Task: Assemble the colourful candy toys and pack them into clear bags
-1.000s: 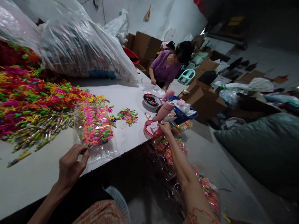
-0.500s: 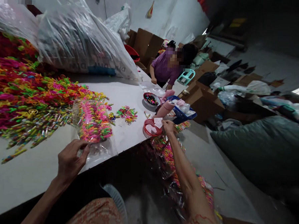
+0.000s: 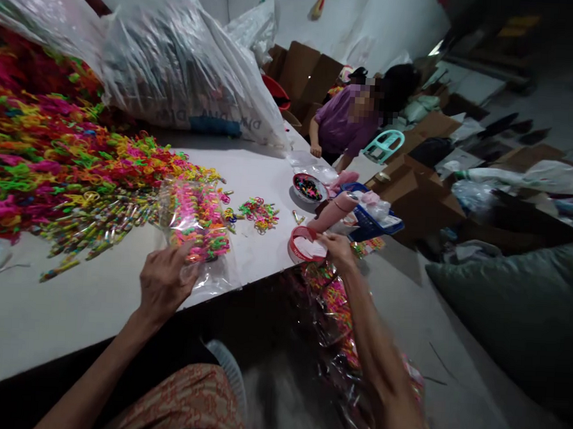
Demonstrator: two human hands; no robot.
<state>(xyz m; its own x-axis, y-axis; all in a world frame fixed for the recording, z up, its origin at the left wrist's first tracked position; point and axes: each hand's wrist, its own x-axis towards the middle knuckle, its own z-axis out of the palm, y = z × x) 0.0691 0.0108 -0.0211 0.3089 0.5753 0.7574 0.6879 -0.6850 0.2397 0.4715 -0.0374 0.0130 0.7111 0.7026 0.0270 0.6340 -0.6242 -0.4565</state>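
Observation:
A clear plastic bag [image 3: 197, 219] of pink, orange and green plastic pieces lies at the table's edge. My left hand [image 3: 168, 279] has its curled fingers on the near end of that bag, gripping the film. Out to the right, my right hand [image 3: 337, 249] is closed in a pinch at the rim of a small red basket [image 3: 294, 247]. White paper slips [image 3: 311, 248] lie in the basket beside those fingertips. What the pinch holds, if anything, I cannot make out. A pink bottle [image 3: 333, 210] stands just behind the basket.
A large heap of colourful plastic pieces [image 3: 78, 159] covers the table's left. A small pile [image 3: 258, 213], a bowl of pieces [image 3: 309, 189] and a blue basket [image 3: 370, 225] are farther along. Filled bags [image 3: 334, 306] lie below the edge. A person in purple [image 3: 344, 125] sits beyond.
My right hand has lowered to the red basket; the white card it held up no longer shows separately. My left hand has shifted farther onto the bag. The whole view has swung left.

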